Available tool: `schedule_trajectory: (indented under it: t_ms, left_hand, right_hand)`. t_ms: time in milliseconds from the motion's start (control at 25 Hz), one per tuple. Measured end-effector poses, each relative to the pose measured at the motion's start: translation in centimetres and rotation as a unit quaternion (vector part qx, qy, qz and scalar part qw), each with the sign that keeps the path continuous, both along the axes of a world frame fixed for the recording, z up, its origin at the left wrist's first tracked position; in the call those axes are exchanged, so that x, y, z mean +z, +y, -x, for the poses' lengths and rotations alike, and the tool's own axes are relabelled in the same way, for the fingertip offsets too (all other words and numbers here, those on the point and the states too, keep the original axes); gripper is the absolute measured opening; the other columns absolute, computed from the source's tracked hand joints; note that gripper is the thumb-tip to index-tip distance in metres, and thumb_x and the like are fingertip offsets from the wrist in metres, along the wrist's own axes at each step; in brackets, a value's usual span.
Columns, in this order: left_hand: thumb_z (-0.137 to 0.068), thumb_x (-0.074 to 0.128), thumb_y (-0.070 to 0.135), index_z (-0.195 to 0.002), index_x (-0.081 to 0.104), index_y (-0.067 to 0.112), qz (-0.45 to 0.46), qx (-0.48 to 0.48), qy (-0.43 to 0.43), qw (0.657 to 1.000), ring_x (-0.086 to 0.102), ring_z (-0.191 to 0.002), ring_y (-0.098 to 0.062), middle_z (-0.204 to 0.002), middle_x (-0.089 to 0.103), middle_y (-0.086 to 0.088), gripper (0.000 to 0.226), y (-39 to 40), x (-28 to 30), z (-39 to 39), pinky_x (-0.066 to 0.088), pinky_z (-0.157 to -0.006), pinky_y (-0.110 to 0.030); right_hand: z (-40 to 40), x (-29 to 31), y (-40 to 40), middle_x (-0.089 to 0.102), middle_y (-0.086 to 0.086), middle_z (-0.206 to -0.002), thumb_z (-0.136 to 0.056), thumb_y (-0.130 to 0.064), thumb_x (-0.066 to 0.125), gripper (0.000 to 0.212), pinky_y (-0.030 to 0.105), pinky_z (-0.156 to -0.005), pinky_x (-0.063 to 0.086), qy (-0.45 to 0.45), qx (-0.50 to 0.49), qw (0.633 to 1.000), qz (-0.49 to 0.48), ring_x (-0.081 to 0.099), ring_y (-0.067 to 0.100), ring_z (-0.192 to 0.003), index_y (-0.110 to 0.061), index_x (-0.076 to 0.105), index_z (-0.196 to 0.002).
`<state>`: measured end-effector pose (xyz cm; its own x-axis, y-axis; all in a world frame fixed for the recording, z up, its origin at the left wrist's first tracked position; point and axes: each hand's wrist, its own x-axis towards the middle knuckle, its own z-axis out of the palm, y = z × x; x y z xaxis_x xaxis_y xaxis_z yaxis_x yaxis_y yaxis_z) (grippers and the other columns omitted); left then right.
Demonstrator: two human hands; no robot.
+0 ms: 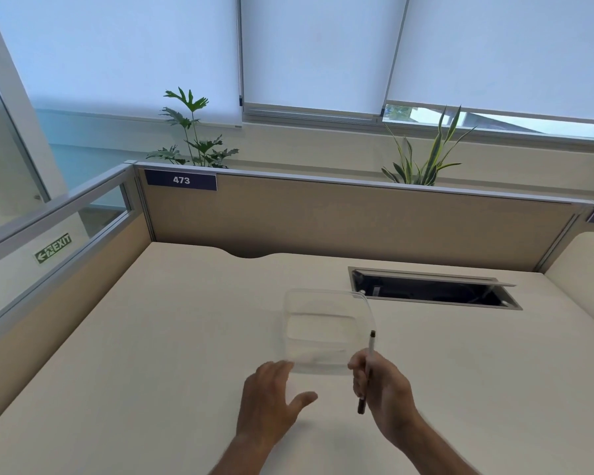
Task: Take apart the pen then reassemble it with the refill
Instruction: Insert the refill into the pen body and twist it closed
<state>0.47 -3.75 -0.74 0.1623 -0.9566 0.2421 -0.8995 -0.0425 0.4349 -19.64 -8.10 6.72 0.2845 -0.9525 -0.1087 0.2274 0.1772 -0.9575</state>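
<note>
My right hand (383,382) grips a slim pen (370,347) with a white barrel and dark ends, held nearly upright just right of a clear plastic container (326,303). The pen's dark lower end sticks out below my fingers. My left hand (271,395) lies flat with fingers straight, its fingertips touching the container's near left corner. The container looks empty. No loose refill shows anywhere on the desk.
The cream desk (151,354) is walled by tan partitions at the back and left. An open cable hatch (432,289) sits in the desktop behind and right of the container. Potted plants (192,138) stand beyond the back partition.
</note>
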Motion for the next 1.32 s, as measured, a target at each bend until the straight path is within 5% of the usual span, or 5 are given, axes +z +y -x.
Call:
schedule_trajectory:
  t_ms: [120,200,400,1040,1320]
  left_hand:
    - [-0.073,0.025,0.089,-0.15,0.029,0.024,-0.049,-0.008,-0.091,0.995,0.017,-0.148,-0.017,-0.161,0.025,0.002,0.101,0.9,-1.3,-0.3,0.0,-0.117,-0.043]
    - [-0.068,0.029,0.091,-0.14,0.051,0.019,-0.069,-0.01,-0.126,0.99,0.032,-0.144,-0.023,-0.15,0.046,-0.007,0.105,1.6,-1.5,-0.3,-0.009,-0.114,-0.044]
    - [-0.06,0.039,0.093,-0.124,0.066,0.011,-0.063,0.025,-0.134,0.989,-0.021,-0.147,-0.015,-0.133,0.061,-0.014,0.108,2.2,-3.3,-0.5,0.002,-0.109,-0.05]
    - [-0.061,0.041,0.093,-0.125,0.065,0.011,-0.027,0.05,-0.141,0.988,-0.021,-0.147,-0.015,-0.135,0.06,-0.013,0.107,2.0,-4.1,-0.5,0.004,-0.108,-0.052]
    - [-0.061,0.04,0.093,-0.124,0.067,0.012,-0.025,0.05,-0.153,0.987,-0.019,-0.147,-0.016,-0.133,0.061,-0.013,0.106,1.9,-4.3,-0.6,0.005,-0.108,-0.052]
  right_hand:
    - [-0.3,1.1,-0.1,0.024,0.003,-0.046,-0.083,-0.069,0.041,0.067,0.034,-0.052,0.016,-0.023,-0.023,0.999,-0.039,0.015,0.02,-0.048,-0.011,0.035,-0.048]
    - [-0.6,1.5,0.0,0.018,0.001,-0.043,-0.079,-0.072,0.04,0.069,0.037,-0.053,0.01,-0.017,-0.034,0.998,-0.046,0.008,0.021,-0.05,-0.014,0.028,-0.045]
    - [-0.9,2.1,0.3,0.016,-0.003,-0.041,-0.078,-0.067,0.042,0.065,0.033,-0.049,0.008,-0.029,-0.031,0.997,-0.069,0.007,0.017,-0.047,-0.016,0.024,-0.042]
    - [-0.5,1.2,0.4,0.016,-0.001,-0.044,-0.082,-0.067,0.044,0.066,0.031,-0.047,0.008,0.024,-0.009,0.999,0.027,0.006,0.017,-0.047,-0.015,0.028,-0.044]
    - [0.3,-1.2,-0.1,0.059,0.004,-0.074,-0.101,-0.013,0.05,0.021,0.021,-0.055,0.043,0.113,0.012,0.989,0.094,0.05,0.016,-0.059,-0.019,0.069,-0.095]
